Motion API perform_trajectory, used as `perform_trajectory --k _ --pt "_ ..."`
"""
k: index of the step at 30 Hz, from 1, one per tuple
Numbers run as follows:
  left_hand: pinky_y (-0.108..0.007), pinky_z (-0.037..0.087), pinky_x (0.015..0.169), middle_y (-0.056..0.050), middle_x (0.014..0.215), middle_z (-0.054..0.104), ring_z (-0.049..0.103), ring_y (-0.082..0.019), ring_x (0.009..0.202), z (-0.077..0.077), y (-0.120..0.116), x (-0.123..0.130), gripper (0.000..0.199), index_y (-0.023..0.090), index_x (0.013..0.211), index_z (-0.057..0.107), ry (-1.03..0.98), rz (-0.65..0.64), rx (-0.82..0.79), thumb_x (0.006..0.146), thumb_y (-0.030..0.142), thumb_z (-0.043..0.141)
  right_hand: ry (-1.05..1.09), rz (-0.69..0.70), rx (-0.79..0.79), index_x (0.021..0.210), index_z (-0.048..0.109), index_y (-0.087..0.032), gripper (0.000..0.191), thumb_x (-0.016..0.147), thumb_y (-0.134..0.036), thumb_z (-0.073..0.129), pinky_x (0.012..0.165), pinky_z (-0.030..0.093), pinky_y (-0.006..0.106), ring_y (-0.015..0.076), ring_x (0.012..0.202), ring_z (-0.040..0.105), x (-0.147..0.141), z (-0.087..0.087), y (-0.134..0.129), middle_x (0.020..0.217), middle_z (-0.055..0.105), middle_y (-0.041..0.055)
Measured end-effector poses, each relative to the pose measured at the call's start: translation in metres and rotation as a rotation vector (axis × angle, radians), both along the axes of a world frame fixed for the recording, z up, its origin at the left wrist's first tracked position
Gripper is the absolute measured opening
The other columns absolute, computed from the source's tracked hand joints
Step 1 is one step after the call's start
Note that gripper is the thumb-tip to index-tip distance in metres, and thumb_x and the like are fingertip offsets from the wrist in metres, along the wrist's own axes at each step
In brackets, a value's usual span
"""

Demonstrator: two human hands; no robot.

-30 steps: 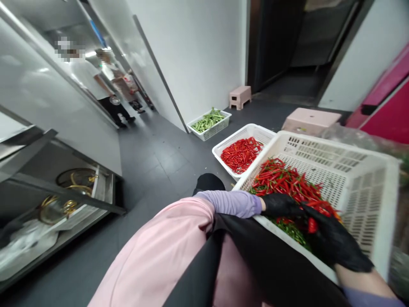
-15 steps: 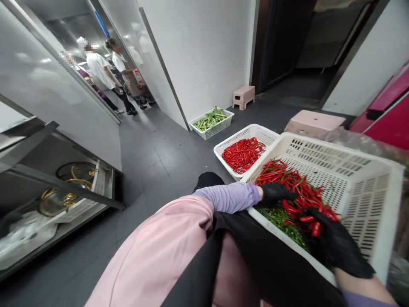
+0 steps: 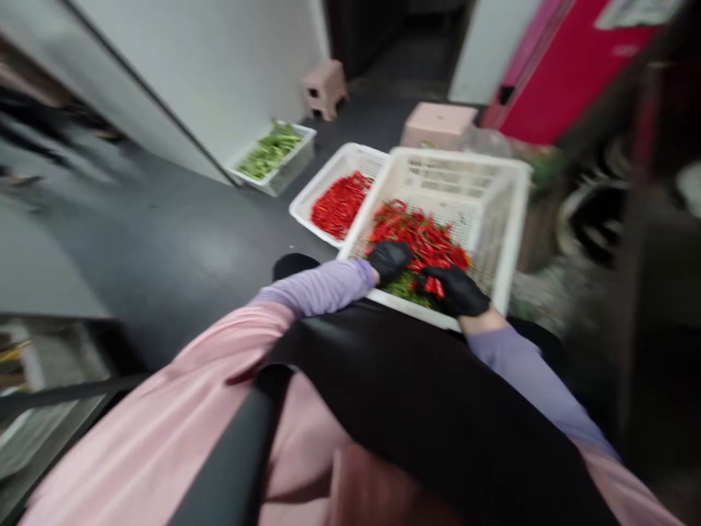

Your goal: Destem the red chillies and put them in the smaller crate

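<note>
Head view: crate [image 3: 497, 212] now nearer centre; by its near edge, red chillies [image 3: 434, 286] protrude from my right hand's [image 3: 457, 291] curled fingers; left hand's [image 3: 390, 261] grip unclear.

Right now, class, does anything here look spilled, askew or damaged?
Nothing clearly stands out. The red peppers lie inside the large white basket, where the left hand and right hand are, and the green vegetables sit within theirs. Blur could hide small flaws.

Left hand [image 3: 390, 261] gloved in black, right hand [image 3: 458, 291] to match! Lavender sleeves [image 3: 323, 288] next, a deeper purple at the left cuff [image 3: 366, 275], then the pink top [image 3: 180, 391], a broad black apron [image 3: 416, 409] across it, dark strap [image 3: 235, 446] over the pink!
</note>
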State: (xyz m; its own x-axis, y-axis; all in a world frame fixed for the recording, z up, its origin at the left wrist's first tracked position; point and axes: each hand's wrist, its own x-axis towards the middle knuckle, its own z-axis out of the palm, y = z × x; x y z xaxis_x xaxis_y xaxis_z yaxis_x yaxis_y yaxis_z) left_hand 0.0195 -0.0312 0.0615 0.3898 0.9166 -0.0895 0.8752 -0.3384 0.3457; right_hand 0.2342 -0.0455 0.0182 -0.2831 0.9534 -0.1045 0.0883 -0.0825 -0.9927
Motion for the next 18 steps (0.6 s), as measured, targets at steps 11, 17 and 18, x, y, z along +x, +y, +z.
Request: perform_trajectory --k 11,17,18 --pt "-0.035 0.058 0.099 -0.017 0.131 0.083 0.08 -0.03 0.116 -0.037 0.034 0.009 0.037 0.016 0.132 0.086 0.206 -0.044 -0.258 0.108 0.03 0.061 0.553 -0.429 -0.391 0.078 0.071 -0.025 0.022 0.074 -0.025 0.092 0.069 0.067 0.035 0.0214 0.07 0.075 0.004 -0.021 0.038 0.063 0.068 -0.004" --pt "-0.032 0.057 0.104 -0.015 0.136 0.084 0.079 -0.028 0.121 -0.069 0.055 0.047 0.04 0.019 0.138 0.085 0.182 -0.113 -0.338 0.102 0.023 0.069 0.568 -0.442 -0.356 0.072 0.069 -0.026 0.028 0.072 -0.03 0.097 0.077 0.071 0.039 0.0238 0.076 0.078 0.001 -0.02 0.036 0.064 0.071 -0.0031" --pt "-0.031 0.057 0.104 -0.014 0.132 0.085 0.08 -0.028 0.119 -0.067 0.059 0.048 0.038 0.02 0.136 0.086 0.186 -0.097 -0.359 0.101 0.026 0.072 0.565 -0.44 -0.34 0.072 0.071 -0.025 0.028 0.072 -0.031 0.098 0.077 0.071 0.039 0.023 0.075 0.077 0.001 -0.02 0.036 0.064 0.071 -0.0032"
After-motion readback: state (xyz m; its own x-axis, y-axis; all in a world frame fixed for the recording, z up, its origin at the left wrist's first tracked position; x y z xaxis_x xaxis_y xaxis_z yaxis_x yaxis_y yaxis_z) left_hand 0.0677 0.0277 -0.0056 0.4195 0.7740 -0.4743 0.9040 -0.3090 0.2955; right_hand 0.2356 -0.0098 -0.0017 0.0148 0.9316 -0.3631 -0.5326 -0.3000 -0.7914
